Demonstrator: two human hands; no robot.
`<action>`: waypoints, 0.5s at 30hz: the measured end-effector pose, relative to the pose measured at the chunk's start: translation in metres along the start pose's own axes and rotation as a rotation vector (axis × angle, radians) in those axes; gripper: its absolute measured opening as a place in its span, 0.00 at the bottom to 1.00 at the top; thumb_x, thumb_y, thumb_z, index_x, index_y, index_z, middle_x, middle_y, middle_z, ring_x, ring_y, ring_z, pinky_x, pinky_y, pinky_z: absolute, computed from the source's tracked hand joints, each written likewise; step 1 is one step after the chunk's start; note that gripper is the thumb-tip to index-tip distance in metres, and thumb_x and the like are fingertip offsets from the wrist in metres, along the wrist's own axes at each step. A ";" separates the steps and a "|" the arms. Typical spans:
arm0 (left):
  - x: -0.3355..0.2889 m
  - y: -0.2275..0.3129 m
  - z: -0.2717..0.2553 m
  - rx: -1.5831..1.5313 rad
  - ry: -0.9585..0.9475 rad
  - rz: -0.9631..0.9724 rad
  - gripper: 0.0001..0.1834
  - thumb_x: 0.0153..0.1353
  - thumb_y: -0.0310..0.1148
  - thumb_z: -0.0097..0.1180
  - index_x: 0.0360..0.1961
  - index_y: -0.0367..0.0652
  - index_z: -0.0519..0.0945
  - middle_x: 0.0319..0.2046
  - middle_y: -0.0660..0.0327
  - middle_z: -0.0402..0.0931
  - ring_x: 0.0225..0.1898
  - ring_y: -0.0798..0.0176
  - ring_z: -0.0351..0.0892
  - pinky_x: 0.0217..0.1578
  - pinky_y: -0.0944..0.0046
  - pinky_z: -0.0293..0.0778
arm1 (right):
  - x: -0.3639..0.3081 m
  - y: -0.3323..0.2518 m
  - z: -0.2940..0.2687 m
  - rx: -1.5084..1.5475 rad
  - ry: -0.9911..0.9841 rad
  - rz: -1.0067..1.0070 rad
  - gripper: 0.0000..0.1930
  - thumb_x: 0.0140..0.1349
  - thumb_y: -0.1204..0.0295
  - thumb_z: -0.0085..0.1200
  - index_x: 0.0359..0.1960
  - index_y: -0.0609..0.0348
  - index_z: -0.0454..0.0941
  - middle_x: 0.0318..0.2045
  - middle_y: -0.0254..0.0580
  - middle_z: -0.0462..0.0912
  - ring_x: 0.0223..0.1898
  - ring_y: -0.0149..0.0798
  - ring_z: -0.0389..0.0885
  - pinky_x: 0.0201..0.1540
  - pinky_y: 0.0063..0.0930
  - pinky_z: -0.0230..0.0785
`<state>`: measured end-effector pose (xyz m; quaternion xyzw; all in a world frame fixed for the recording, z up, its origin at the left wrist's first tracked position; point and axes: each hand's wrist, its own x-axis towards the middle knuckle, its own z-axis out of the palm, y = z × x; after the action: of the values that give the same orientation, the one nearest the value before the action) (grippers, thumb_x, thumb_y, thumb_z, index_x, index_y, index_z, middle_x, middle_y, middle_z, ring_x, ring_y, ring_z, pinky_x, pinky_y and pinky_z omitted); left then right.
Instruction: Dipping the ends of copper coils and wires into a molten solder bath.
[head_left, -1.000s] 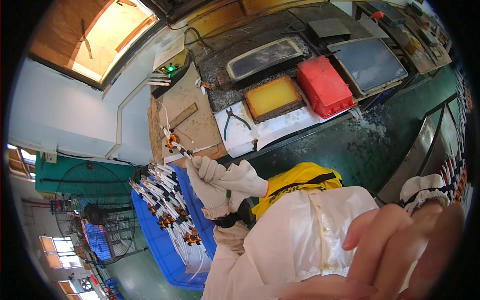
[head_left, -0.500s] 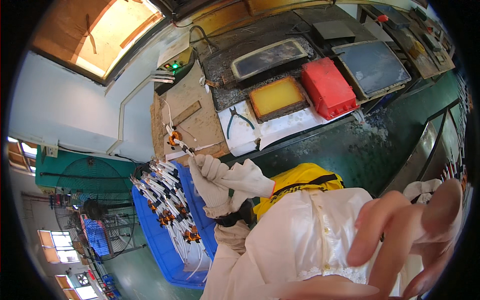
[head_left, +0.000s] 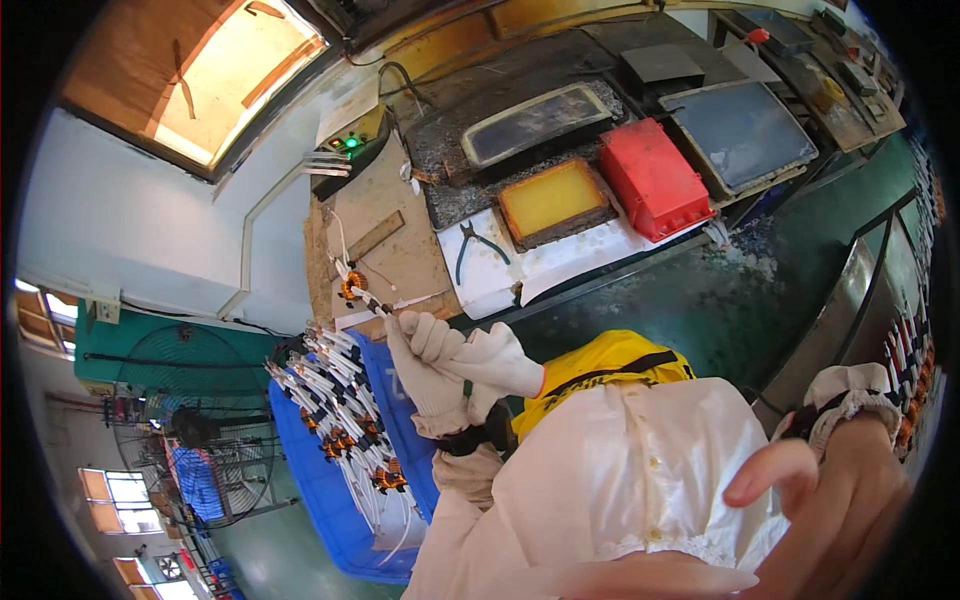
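Left hand [head_left: 425, 380]: white-gloved, fingers closed on the near lead of one coil [head_left: 353, 287]. Bunched with it, a second white glove [head_left: 505, 360], red-hemmed, seemingly empty.

Coil: orange ring, white leads, at the near left part of the brown board [head_left: 415, 245]; cannot tell if touching it.

Right hand [head_left: 845, 505]: bare, near right, fingers partly bent and apart, partly lost at the dark rim; cannot tell if gripping anything.

Below the coil, near left: blue bin [head_left: 322, 510], with many like coils [head_left: 345, 440], leads bundled.

On the bench, left to right: control box [head_left: 350, 143], green light lit; wooden strip [head_left: 367, 243], flat on the board; pliers [head_left: 467, 232], handles spread, on white paper [head_left: 490, 290]; yellow-filled tray [head_left: 568, 228]; red box [head_left: 655, 180]; grey panel [head_left: 742, 135].

Far left: caged fan [head_left: 190, 425]. Near middle: yellow cloth [head_left: 605, 372], beside a white shirt [head_left: 640, 470].
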<state>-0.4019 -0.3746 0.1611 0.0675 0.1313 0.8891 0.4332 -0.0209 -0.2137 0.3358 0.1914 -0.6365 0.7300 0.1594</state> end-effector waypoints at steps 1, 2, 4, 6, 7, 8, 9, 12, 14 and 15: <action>0.001 0.005 -0.006 -0.007 0.010 0.006 0.21 0.70 0.47 0.35 0.26 0.46 0.70 0.14 0.73 0.49 0.15 0.76 0.46 0.17 0.73 0.49 | 0.007 0.004 0.005 0.014 0.032 0.030 0.10 0.66 0.75 0.43 0.33 0.63 0.78 0.35 0.45 0.82 0.38 0.33 0.81 0.56 0.52 0.54; 0.001 0.008 -0.009 -0.023 -0.005 0.008 0.21 0.70 0.46 0.36 0.26 0.46 0.70 0.14 0.73 0.49 0.15 0.76 0.46 0.17 0.73 0.49 | 0.011 0.007 0.009 0.030 0.062 0.055 0.10 0.66 0.75 0.42 0.33 0.63 0.78 0.34 0.45 0.83 0.38 0.33 0.82 0.55 0.53 0.54; -0.003 0.015 -0.014 -0.022 -0.003 0.030 0.20 0.70 0.46 0.37 0.25 0.46 0.70 0.14 0.73 0.49 0.15 0.76 0.46 0.17 0.73 0.49 | 0.014 0.010 0.012 0.064 0.108 0.092 0.11 0.66 0.76 0.42 0.33 0.63 0.79 0.33 0.45 0.83 0.36 0.32 0.82 0.55 0.55 0.54; -0.010 0.015 -0.009 0.014 0.062 0.076 0.20 0.70 0.46 0.37 0.25 0.46 0.70 0.14 0.73 0.50 0.15 0.76 0.46 0.17 0.73 0.49 | 0.014 0.012 0.011 0.101 0.138 0.126 0.12 0.67 0.76 0.41 0.32 0.63 0.79 0.33 0.44 0.83 0.35 0.31 0.82 0.54 0.57 0.53; -0.009 0.015 -0.008 0.039 0.122 0.086 0.21 0.70 0.46 0.37 0.25 0.46 0.70 0.14 0.73 0.50 0.15 0.76 0.46 0.16 0.73 0.49 | 0.012 0.015 0.009 0.105 0.126 0.124 0.12 0.67 0.76 0.41 0.32 0.63 0.79 0.33 0.44 0.83 0.35 0.31 0.82 0.54 0.57 0.53; 0.006 0.000 -0.006 0.012 0.071 0.010 0.20 0.70 0.46 0.37 0.24 0.46 0.70 0.14 0.74 0.50 0.15 0.76 0.47 0.17 0.73 0.50 | 0.046 0.011 0.016 0.057 0.162 0.094 0.12 0.66 0.76 0.41 0.32 0.63 0.80 0.33 0.44 0.83 0.35 0.31 0.82 0.54 0.56 0.53; 0.018 -0.009 0.000 0.006 0.043 -0.052 0.20 0.70 0.46 0.37 0.24 0.46 0.70 0.14 0.74 0.50 0.15 0.76 0.47 0.17 0.73 0.50 | 0.085 0.009 0.023 0.007 0.201 0.067 0.12 0.66 0.76 0.42 0.33 0.63 0.80 0.33 0.43 0.84 0.35 0.30 0.82 0.54 0.55 0.54; 0.000 0.011 -0.010 -0.016 -0.025 -0.002 0.20 0.70 0.46 0.36 0.25 0.46 0.70 0.15 0.73 0.50 0.15 0.76 0.48 0.17 0.73 0.51 | 0.120 0.013 0.008 0.010 0.133 0.057 0.11 0.66 0.76 0.42 0.33 0.63 0.80 0.34 0.42 0.84 0.36 0.29 0.81 0.54 0.51 0.54; -0.002 0.012 -0.012 -0.042 -0.052 0.009 0.17 0.70 0.42 0.36 0.27 0.46 0.68 0.15 0.73 0.53 0.16 0.75 0.51 0.20 0.72 0.53 | 0.148 0.017 0.003 -0.021 0.127 0.019 0.11 0.65 0.77 0.43 0.34 0.63 0.80 0.35 0.41 0.84 0.37 0.28 0.81 0.54 0.49 0.55; 0.002 0.010 -0.015 -0.056 -0.069 -0.008 0.17 0.70 0.42 0.36 0.27 0.46 0.68 0.15 0.72 0.53 0.16 0.75 0.51 0.20 0.71 0.54 | 0.137 0.016 0.002 -0.036 0.125 0.000 0.10 0.65 0.77 0.43 0.34 0.63 0.80 0.35 0.40 0.84 0.37 0.28 0.81 0.54 0.47 0.55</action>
<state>-0.4142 -0.3819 0.1499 0.0853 0.0916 0.8879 0.4427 -0.1488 -0.2194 0.3885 0.1428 -0.6383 0.7289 0.2021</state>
